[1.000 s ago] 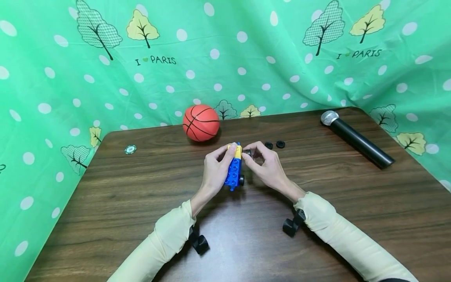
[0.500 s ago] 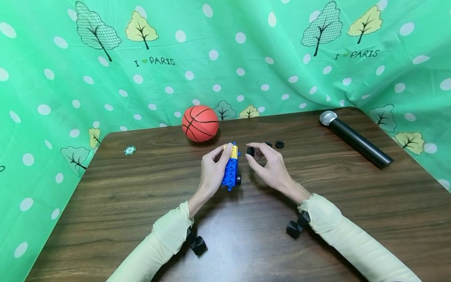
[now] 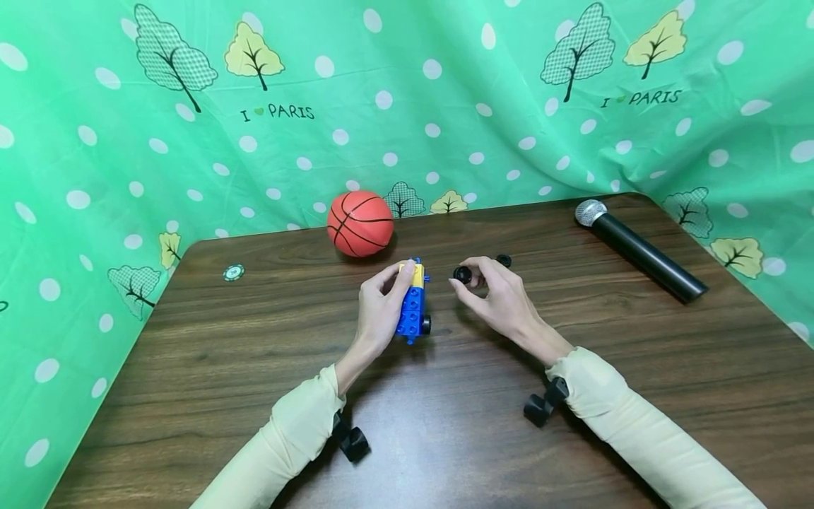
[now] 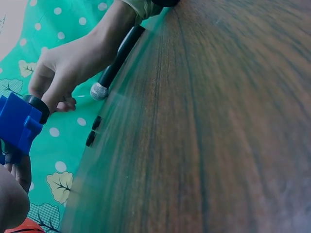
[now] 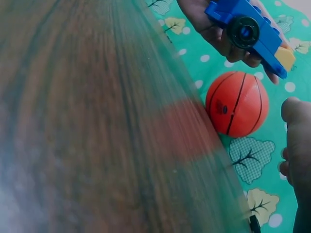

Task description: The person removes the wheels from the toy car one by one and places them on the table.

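In the head view my left hand grips a blue and yellow toy block car above the table, thumb on its yellow block. One black wheel is fitted on the car's near right side; a bare blue axle stub juts out farther up that side. To the right, my right hand pinches a loose black wheel between thumb and fingertips, apart from the car. In the right wrist view the right hand's wheel is hidden.
Two more black wheels lie on the table behind my right hand. A small basketball sits at the back edge. A microphone lies at the right, a poker chip at the left. A green dotted curtain hangs behind.
My right hand has drawn away from the car to the right, with the wheel turned to show its face. The axle stub has come into sight. My left hand has shifted slightly left with the car.
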Demonstrator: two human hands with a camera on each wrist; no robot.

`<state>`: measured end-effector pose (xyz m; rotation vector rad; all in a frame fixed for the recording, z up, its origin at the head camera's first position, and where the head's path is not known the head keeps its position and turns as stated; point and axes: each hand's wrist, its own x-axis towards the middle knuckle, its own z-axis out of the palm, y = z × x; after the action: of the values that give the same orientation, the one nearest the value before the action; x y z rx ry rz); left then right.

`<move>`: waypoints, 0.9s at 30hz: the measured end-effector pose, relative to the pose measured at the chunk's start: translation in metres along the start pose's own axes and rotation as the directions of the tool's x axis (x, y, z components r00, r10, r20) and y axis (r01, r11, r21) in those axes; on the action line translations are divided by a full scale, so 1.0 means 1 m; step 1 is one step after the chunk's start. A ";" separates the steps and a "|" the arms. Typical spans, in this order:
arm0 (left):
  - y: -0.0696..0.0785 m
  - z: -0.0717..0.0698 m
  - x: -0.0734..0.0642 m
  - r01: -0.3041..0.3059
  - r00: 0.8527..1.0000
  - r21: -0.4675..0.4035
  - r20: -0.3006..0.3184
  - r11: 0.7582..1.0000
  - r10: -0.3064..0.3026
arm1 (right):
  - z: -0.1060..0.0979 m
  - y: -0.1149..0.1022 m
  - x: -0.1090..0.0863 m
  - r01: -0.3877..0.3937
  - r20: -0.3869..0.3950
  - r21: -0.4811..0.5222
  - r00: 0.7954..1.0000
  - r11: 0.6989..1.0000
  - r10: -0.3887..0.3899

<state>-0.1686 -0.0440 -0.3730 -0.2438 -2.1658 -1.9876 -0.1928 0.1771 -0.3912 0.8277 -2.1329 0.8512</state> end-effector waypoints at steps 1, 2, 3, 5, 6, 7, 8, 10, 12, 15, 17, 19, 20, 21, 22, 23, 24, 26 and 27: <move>0.000 0.000 0.000 -0.002 1.000 -0.002 -0.001 1.000 0.002 | 0.000 0.001 0.000 0.002 -0.004 -0.008 1.000 1.000 -0.002; 0.000 0.000 0.000 -0.003 1.000 -0.002 -0.002 1.000 0.003 | 0.000 0.002 0.000 0.003 -0.008 -0.015 1.000 1.000 -0.003; -0.001 0.000 0.000 -0.004 1.000 -0.002 -0.003 1.000 0.004 | -0.001 0.003 0.000 0.004 -0.013 -0.024 1.000 1.000 -0.005; -0.001 0.000 0.000 -0.004 1.000 -0.004 -0.007 1.000 0.004 | -0.002 0.005 -0.001 0.000 -0.021 -0.035 1.000 0.999 0.000; -0.001 0.000 0.000 -0.005 1.000 -0.007 -0.009 1.000 0.005 | -0.003 0.006 -0.001 -0.006 -0.023 -0.040 1.000 0.999 0.005; -0.001 0.000 0.000 -0.004 1.000 -0.010 -0.010 1.000 0.004 | -0.004 0.007 -0.001 -0.014 -0.026 -0.043 1.000 0.999 0.013; -0.001 0.000 0.000 -0.004 1.000 -0.014 -0.011 1.000 0.003 | -0.005 0.008 -0.002 -0.023 -0.027 -0.047 0.999 0.999 0.021; -0.001 0.000 0.000 -0.004 1.000 -0.023 -0.012 1.000 0.004 | -0.007 0.011 -0.002 -0.042 -0.029 -0.054 0.999 0.998 0.041; -0.001 0.000 0.000 -0.008 1.000 -0.029 -0.015 1.000 0.008 | -0.010 0.013 -0.003 -0.062 -0.031 -0.066 0.998 0.996 0.060; -0.001 0.000 0.001 -0.011 1.000 -0.030 -0.023 0.999 0.011 | -0.014 0.018 -0.004 -0.091 -0.037 -0.089 0.995 0.992 0.088; -0.001 0.000 0.001 -0.010 1.000 -0.030 -0.028 0.999 0.010 | -0.016 0.021 -0.004 -0.111 -0.039 -0.104 0.993 0.988 0.107; -0.001 0.000 0.001 -0.006 1.000 -0.030 -0.028 1.000 0.005 | -0.019 0.024 -0.006 -0.128 -0.037 -0.116 0.992 0.985 0.124; -0.002 0.000 0.001 -0.004 1.000 -0.030 -0.028 1.000 0.003 | -0.020 0.026 -0.006 -0.135 -0.034 -0.122 0.991 0.983 0.131; -0.002 0.000 0.001 -0.001 1.000 -0.031 -0.027 1.000 0.000 | -0.022 0.027 -0.007 -0.143 -0.031 -0.128 0.990 0.981 0.140; -0.002 0.000 0.001 0.002 1.000 -0.033 -0.027 0.999 -0.003 | -0.023 0.029 -0.007 -0.151 -0.029 -0.133 0.989 0.980 0.148; -0.002 0.000 0.001 0.005 1.000 -0.034 -0.026 0.999 -0.006 | -0.025 0.031 -0.008 -0.159 -0.026 -0.139 0.987 0.977 0.157; -0.001 0.000 0.000 0.007 1.000 -0.036 -0.027 0.999 -0.008 | -0.026 0.034 -0.009 -0.168 -0.024 -0.146 0.986 0.975 0.166; -0.001 0.000 0.000 0.010 1.000 -0.042 -0.027 0.999 -0.011 | -0.029 0.039 -0.010 -0.189 -0.024 -0.163 0.982 0.968 0.188; -0.001 0.000 0.000 0.011 1.000 -0.046 -0.025 0.999 -0.013 | -0.031 0.042 -0.011 -0.200 -0.023 -0.171 0.980 0.965 0.199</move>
<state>-0.1692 -0.0437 -0.3737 -0.2114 -2.1136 -2.0368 -0.2068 0.2283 -0.3960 0.5274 -2.2751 0.7541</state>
